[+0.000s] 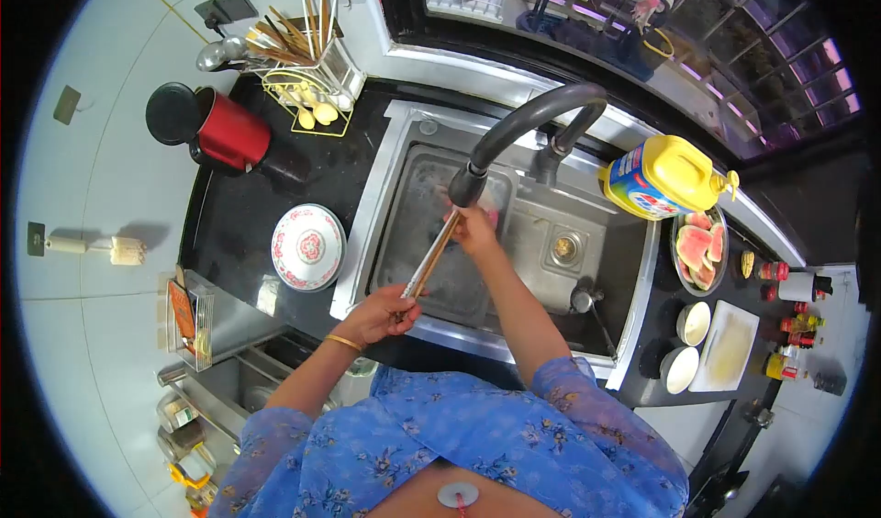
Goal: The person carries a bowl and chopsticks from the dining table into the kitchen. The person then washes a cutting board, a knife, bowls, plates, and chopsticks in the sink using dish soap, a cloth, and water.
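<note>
A few chopsticks (430, 259) slant between my two hands over the left basin of the steel sink (369, 233). My left hand (378, 317) is closed around their lower ends near the sink's front edge. Close under the head of the dark curved faucet (468, 186), my right hand (473, 230) is wrapped around their upper ends. The faucet head partly covers that spot. Below, a grey basin insert (390, 263) looks wet. Something pinkish lies just behind my right hand, too hidden to name.
Left of the sink stand stacked patterned plates (310, 243), a red kettle-like container (235, 130) and a utensil rack (341, 76). To the right are a yellow detergent jug (663, 175), watermelon rinds (699, 243), two bowls (680, 369) and a white cutting board (729, 345).
</note>
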### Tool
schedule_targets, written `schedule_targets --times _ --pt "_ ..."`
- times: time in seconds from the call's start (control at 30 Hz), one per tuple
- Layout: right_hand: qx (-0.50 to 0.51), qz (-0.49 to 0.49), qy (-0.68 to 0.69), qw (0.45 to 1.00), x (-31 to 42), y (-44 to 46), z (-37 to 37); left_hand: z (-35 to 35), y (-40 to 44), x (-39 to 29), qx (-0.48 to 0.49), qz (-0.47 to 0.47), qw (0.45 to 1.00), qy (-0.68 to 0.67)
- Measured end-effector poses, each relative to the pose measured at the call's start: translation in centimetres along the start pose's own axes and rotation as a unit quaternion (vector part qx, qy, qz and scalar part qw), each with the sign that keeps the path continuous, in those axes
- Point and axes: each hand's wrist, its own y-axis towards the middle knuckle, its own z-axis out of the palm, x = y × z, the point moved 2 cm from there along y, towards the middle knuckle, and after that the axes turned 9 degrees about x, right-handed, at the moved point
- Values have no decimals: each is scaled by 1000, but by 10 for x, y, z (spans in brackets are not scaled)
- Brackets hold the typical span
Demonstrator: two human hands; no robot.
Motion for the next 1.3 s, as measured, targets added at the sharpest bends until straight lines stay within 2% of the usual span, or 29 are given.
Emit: schedule_targets --times 0.03,0.17,0.23,0.37,0.47,0.53,0.67,0.73,0.87,0.93,1.1,1.17,1.2,1.27,1.3 --pt "-17 -7 -26 999 1 1 0 4 3 3 33 18 998 -58" --pt "-29 -23 -127 991 3 1 5 7 14 5 8 19 997 -71" --pt "-30 -77 -226 970 0 -1 14 9 20 6 -8 19 996 -82" --pt "-28 -142 -239 960 -10 -23 43 12 41 2 -60 41 991 -108" --pt "-22 -165 -174 971 -27 -15 37 12 56 1 -82 25 986 -142" --pt "-26 -132 -79 988 -26 -11 24 29 52 4 -95 22 988 -120" --pt "-56 -168 -81 981 -15 4 15 44 38 12 -109 30 990 -84" --pt "-57 -108 -36 992 -16 10 14 41 38 16 -106 21 990 -90" --pt "-35 -87 27 995 -14 4 13 34 33 26 -104 19 992 -73" --pt "-32 -55 102 993 -10 1 14 31 30 33 -120 6 991 -63" --pt "11 -8 110 994 -2 10 11 0 27 51 -128 -4 989 -79" --pt "26 3 123 992 5 10 12 -24 33 53 -121 56 983 -123" --pt "16 3 144 990 12 8 12 -37 37 53 -121 57 983 -124" --pt "5 3 163 987 21 19 -1 -64 47 43 -211 146 963 -79" --pt "18 -24 190 981 16 39 -24 -80 56 36 -218 184 946 -152"
